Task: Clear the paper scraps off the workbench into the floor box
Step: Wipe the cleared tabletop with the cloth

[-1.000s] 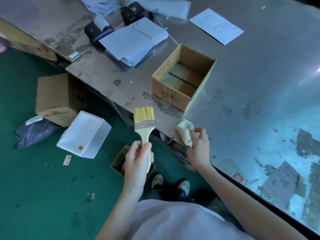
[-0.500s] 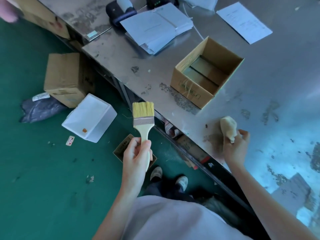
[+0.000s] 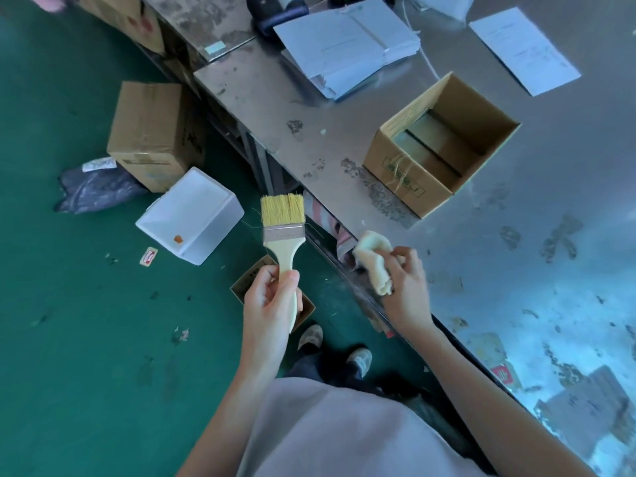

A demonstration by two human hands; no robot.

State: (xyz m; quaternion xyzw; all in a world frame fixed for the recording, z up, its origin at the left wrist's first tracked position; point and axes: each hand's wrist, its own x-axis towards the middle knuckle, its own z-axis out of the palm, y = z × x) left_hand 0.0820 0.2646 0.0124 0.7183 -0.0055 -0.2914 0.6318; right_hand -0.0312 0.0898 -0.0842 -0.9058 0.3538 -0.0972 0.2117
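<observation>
My left hand [image 3: 272, 297] grips the pale wooden handle of a flat paintbrush [image 3: 283, 222], bristles pointing up, held over the green floor beside the steel workbench [image 3: 516, 235]. My right hand [image 3: 407, 287] holds a crumpled cream cloth [image 3: 373, 258] at the bench's near edge. Under my left hand a small open brown box [image 3: 247, 282] sits on the floor, mostly hidden by hand and brush. Tiny pale scraps [image 3: 322, 131] and worn specks dot the bench surface.
An open cardboard box [image 3: 406, 166] stands on the bench, with stacked white papers [image 3: 347, 46] and a single sheet [image 3: 523, 49] behind it. On the floor lie a white plastic bin [image 3: 189, 215], a closed carton [image 3: 151, 132], a dark bag [image 3: 93, 191] and small litter.
My right hand with the cloth slid back left along the bench edge, closer to the brush. The left hand holds the brush much as before.
</observation>
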